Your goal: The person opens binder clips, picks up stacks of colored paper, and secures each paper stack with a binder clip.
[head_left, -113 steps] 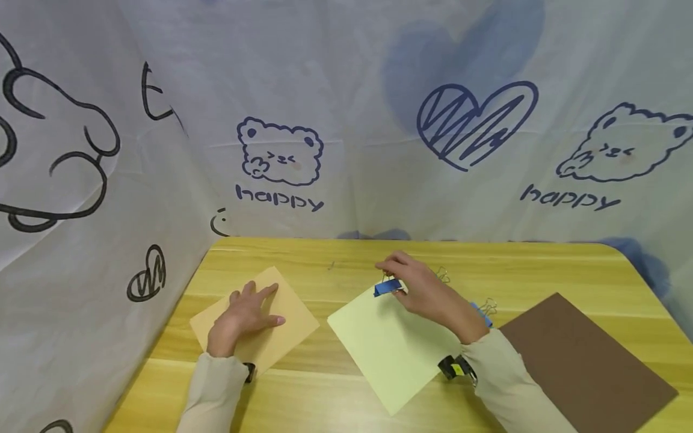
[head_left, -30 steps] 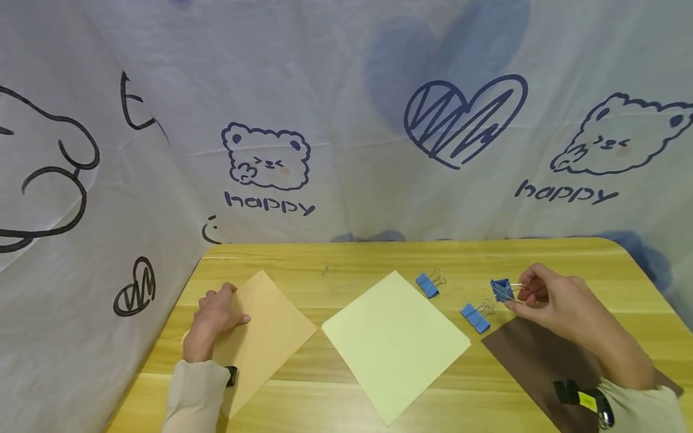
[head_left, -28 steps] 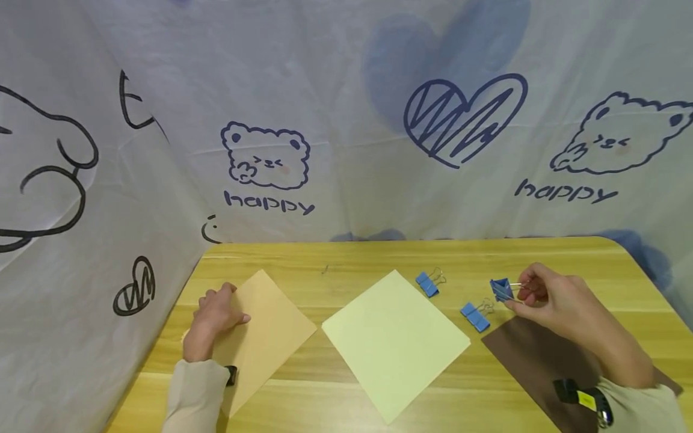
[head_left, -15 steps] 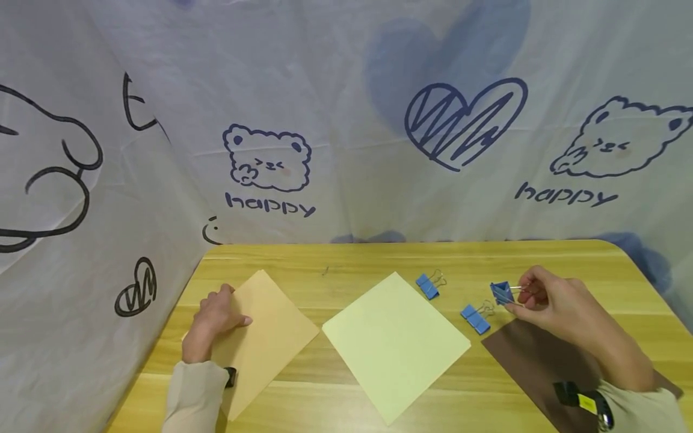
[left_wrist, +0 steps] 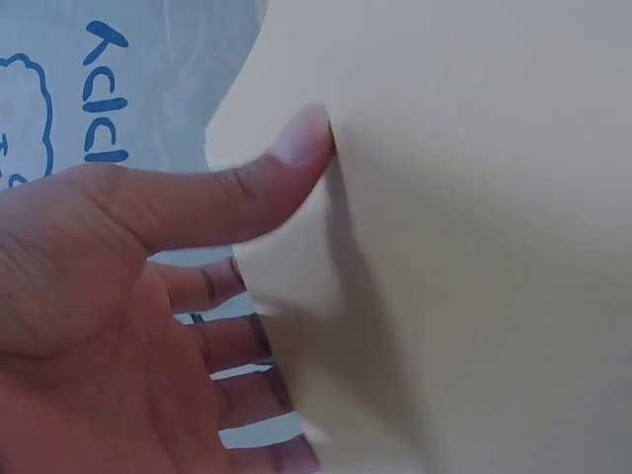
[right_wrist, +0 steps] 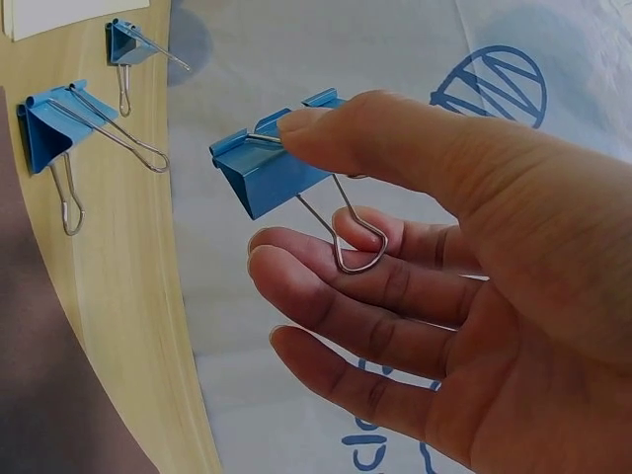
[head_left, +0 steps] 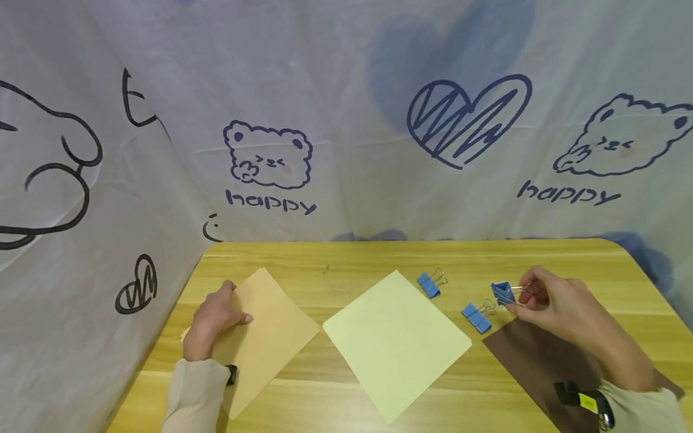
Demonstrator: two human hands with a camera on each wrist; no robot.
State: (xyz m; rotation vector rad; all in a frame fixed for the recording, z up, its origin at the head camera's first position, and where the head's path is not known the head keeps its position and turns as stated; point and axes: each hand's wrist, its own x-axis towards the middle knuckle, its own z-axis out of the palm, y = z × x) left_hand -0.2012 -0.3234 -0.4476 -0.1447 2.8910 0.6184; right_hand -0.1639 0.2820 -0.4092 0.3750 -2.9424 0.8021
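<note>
My left hand (head_left: pixel 216 316) pinches the left edge of the pale orange paper (head_left: pixel 271 343). In the left wrist view the thumb lies on the sheet's face and the fingertips pass behind its edge. My right hand (head_left: pixel 557 307) holds a blue binder clip (head_left: pixel 502 293) over the far corner of the brown paper (head_left: pixel 530 361). Seen from the right wrist, the thumb presses on the blue clip body (right_wrist: pixel 281 178) while one wire handle rests against the fingers. Two more blue binder clips, one farther back (head_left: pixel 429 284) and one nearer (head_left: pixel 477 318), lie on the table.
Pale yellow-green square paper (head_left: pixel 397 349) lies turned cornerwise in the middle of the wooden table (head_left: pixel 303 258). A white printed cloth (head_left: pixel 346 120) hangs behind the table and along its left side.
Since the oldest frame, my right hand has moved right, from the yellow-green paper's far corner to the brown paper, with a binder clip. My left hand shifted to the orange paper's left edge.
</note>
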